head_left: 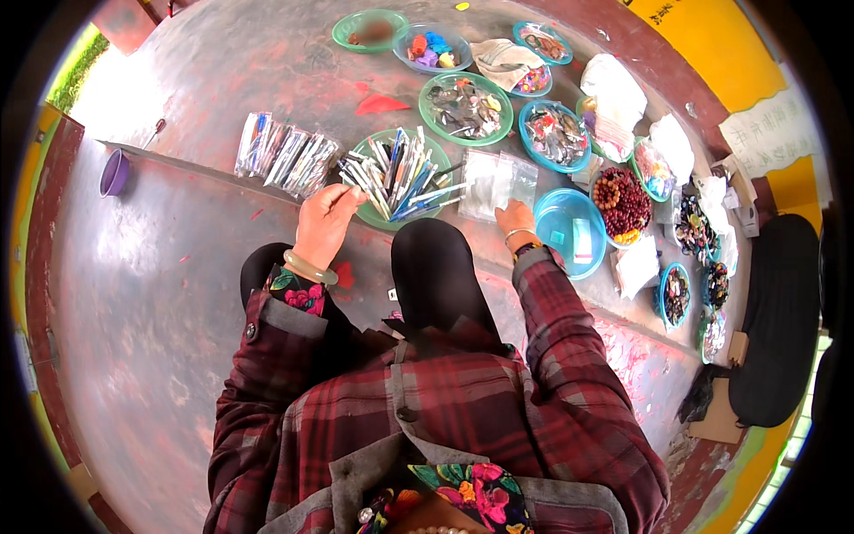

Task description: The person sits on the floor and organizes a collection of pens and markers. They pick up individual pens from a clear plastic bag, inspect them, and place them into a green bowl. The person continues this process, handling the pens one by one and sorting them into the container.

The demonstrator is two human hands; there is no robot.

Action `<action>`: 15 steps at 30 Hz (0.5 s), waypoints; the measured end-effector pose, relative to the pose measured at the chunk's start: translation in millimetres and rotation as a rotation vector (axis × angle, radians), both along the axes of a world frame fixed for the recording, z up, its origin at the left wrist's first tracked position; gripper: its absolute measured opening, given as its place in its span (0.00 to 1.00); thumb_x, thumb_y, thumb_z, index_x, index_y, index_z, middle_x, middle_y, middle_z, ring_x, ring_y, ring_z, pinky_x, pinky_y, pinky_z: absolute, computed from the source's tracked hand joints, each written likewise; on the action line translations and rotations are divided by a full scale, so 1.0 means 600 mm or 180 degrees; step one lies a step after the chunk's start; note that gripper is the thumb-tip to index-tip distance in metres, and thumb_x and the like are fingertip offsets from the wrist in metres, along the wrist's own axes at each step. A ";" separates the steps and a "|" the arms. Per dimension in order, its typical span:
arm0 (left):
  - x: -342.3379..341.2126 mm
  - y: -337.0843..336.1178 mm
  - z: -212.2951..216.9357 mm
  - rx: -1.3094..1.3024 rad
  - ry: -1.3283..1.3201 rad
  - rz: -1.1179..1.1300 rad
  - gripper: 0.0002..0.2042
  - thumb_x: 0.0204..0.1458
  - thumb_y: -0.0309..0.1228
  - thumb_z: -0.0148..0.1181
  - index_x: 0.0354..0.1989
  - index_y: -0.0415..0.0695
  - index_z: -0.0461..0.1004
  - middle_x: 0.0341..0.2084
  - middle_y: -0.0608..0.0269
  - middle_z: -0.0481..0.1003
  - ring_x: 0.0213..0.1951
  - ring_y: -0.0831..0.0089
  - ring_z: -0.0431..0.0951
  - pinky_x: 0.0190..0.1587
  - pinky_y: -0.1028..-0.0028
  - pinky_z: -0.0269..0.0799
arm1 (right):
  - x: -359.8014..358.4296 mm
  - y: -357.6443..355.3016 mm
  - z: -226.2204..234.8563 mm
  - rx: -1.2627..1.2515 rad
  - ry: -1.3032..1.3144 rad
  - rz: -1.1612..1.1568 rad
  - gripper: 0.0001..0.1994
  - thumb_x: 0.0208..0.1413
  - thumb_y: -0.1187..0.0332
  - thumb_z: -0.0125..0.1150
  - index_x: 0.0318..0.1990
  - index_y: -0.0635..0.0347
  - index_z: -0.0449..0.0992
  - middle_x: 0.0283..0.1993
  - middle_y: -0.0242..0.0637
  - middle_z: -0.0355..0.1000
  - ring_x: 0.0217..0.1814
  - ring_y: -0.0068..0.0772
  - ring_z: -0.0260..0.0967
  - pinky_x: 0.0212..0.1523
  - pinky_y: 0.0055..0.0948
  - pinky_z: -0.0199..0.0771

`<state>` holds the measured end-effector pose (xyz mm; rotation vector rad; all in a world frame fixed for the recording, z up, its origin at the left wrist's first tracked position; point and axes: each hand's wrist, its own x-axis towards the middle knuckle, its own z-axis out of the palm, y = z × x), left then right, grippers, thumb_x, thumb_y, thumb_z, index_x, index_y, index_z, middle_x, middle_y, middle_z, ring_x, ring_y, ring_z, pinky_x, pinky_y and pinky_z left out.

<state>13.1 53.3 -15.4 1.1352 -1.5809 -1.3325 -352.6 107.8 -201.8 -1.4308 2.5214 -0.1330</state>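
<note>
A green basin heaped with loose pens stands in front of my knees. At its left edge is my left hand, fingers closed by the pen ends; what they hold, if anything, cannot be made out. Bundles of pens in clear bags lie left of the basin. My right hand is closed at the lower edge of flat clear plastic bags, right of the pens, and seems to pinch one. Beside that hand sits a blue basin with a small flat packet inside.
Several basins of small goods spread to the far right, among them one with dark red beads and a green one. White sacks stand behind them. A step edge crosses the floor. A purple container stands far left.
</note>
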 end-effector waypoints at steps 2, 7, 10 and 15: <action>-0.010 -0.010 0.004 0.0097 0.0044 -0.0010 0.13 0.57 0.32 0.52 0.35 0.32 0.75 0.29 0.62 0.78 0.32 0.81 0.73 0.36 0.79 0.68 | -0.014 -0.034 -0.026 0.0213 0.0052 -0.0253 0.21 0.48 0.54 0.55 0.41 0.64 0.74 0.42 0.55 0.73 0.45 0.54 0.71 0.48 0.44 0.71; -0.005 -0.013 0.007 0.0097 -0.0320 0.0030 0.13 0.58 0.33 0.51 0.35 0.33 0.75 0.31 0.62 0.77 0.35 0.78 0.75 0.40 0.77 0.70 | 0.017 -0.081 -0.058 0.0569 0.0004 -0.0438 0.14 0.53 0.62 0.51 0.35 0.60 0.80 0.40 0.49 0.75 0.45 0.49 0.73 0.45 0.41 0.73; -0.007 -0.014 0.001 0.0099 -0.0456 -0.0030 0.12 0.58 0.32 0.51 0.35 0.34 0.75 0.30 0.62 0.77 0.34 0.79 0.74 0.39 0.77 0.70 | 0.015 -0.094 -0.078 0.0578 0.0266 -0.0306 0.13 0.54 0.65 0.48 0.35 0.58 0.80 0.40 0.47 0.76 0.44 0.47 0.74 0.44 0.40 0.74; 0.004 -0.016 -0.006 0.0179 -0.0461 -0.0103 0.12 0.58 0.31 0.52 0.35 0.33 0.75 0.29 0.62 0.77 0.34 0.81 0.74 0.39 0.78 0.69 | 0.024 -0.105 -0.044 0.0576 0.0086 -0.0348 0.13 0.54 0.67 0.47 0.36 0.57 0.80 0.40 0.47 0.76 0.44 0.46 0.74 0.44 0.39 0.75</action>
